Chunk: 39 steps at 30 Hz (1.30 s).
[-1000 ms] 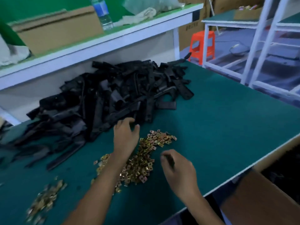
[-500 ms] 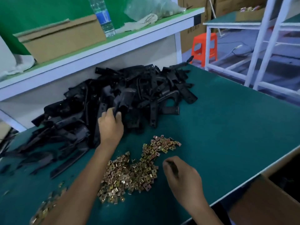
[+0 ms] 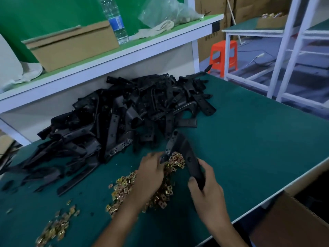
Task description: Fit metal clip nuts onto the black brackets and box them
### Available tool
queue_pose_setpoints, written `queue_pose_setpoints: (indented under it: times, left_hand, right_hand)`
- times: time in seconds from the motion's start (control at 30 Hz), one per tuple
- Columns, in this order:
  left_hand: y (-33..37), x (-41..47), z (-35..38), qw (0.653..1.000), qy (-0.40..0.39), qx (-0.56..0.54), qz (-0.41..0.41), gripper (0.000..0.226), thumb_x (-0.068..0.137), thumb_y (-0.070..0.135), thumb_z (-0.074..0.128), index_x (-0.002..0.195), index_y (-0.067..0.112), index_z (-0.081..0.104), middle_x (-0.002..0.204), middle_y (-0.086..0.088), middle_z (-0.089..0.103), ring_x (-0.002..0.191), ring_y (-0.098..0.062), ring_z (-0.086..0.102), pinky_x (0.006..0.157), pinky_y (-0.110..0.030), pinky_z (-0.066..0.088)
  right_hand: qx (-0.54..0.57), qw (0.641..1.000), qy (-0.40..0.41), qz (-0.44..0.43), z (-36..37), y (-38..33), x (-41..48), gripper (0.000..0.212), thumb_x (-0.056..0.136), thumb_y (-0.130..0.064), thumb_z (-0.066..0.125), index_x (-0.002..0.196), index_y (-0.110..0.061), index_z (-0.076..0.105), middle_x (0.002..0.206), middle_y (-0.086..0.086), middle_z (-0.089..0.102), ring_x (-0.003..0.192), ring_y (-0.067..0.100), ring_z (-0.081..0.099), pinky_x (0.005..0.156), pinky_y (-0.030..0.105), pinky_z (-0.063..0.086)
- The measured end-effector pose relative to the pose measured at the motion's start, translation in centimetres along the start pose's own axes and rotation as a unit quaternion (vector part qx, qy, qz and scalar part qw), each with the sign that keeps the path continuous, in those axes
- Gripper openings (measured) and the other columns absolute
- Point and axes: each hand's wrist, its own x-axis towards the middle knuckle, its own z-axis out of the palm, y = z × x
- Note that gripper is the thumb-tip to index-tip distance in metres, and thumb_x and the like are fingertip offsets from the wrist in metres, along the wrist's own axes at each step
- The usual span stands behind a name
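A black V-shaped bracket (image 3: 179, 147) is held above the green table (image 3: 258, 139). My left hand (image 3: 151, 173) grips its left leg and my right hand (image 3: 206, 186) grips its right leg near the end. A big heap of black brackets (image 3: 124, 114) lies behind, against the shelf. Under my hands spreads a pile of gold metal clip nuts (image 3: 163, 179). A smaller scatter of clip nuts (image 3: 57, 227) lies at the front left. An open cardboard box (image 3: 292, 223) sits below the table's front right edge.
A white shelf (image 3: 106, 63) above the heap carries a cardboard box (image 3: 73, 45), a water bottle (image 3: 115, 20) and a plastic bag (image 3: 165, 11). An orange stool (image 3: 224, 56) and white frames (image 3: 292, 50) stand to the right, beyond the table.
My left hand pulled one bracket out of the heap and brought it over the clip nuts. My right hand rose from the table and took hold of the bracket's other leg.
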Motion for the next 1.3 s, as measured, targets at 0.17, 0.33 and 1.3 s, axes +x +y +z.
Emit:
queue_pose_setpoints:
  times: [0.17,0.33,1.3]
  left_hand:
    - [-1.6,2.6,0.1,0.992,-0.023,0.121,-0.024,0.03,0.104,0.022,0.051,0.129,0.014,0.066,0.122,-0.01,0.059,0.118,-0.031,0.051,0.097,-0.034,0.042]
    - [-0.9,2.8,-1.1,0.995,-0.037,0.07,-0.068,0.011,0.099,0.013,0.056,0.106,0.011,0.064,0.101,-0.006,0.063,0.092,-0.021,0.058,0.076,-0.027,0.041]
    - [-1.2,-15.9,-2.8,0.775,0.172,-0.57,-0.211,0.028,0.096,0.004,0.064,0.1,0.027,0.08,0.092,0.004,0.077,0.075,-0.006,0.067,0.071,-0.019,0.055]
  right_hand:
    - [0.036,0.998,0.037,0.03,-0.3,0.3,0.4,0.04,0.091,-0.037,0.071,0.129,-0.04,0.057,0.087,-0.024,0.07,0.078,-0.004,0.065,0.061,0.009,0.045]
    - [0.031,0.999,0.035,0.02,-0.2,-0.1,0.5,0.03,0.088,-0.041,0.076,0.107,-0.051,0.055,0.092,-0.034,0.066,0.081,-0.006,0.064,0.059,0.008,0.044]
    - [-0.096,0.99,-0.079,-0.071,1.2,0.2,-3.3,0.065,0.067,-0.077,0.071,0.06,-0.023,0.035,0.052,-0.009,0.027,0.049,0.007,0.028,0.046,0.027,0.023]
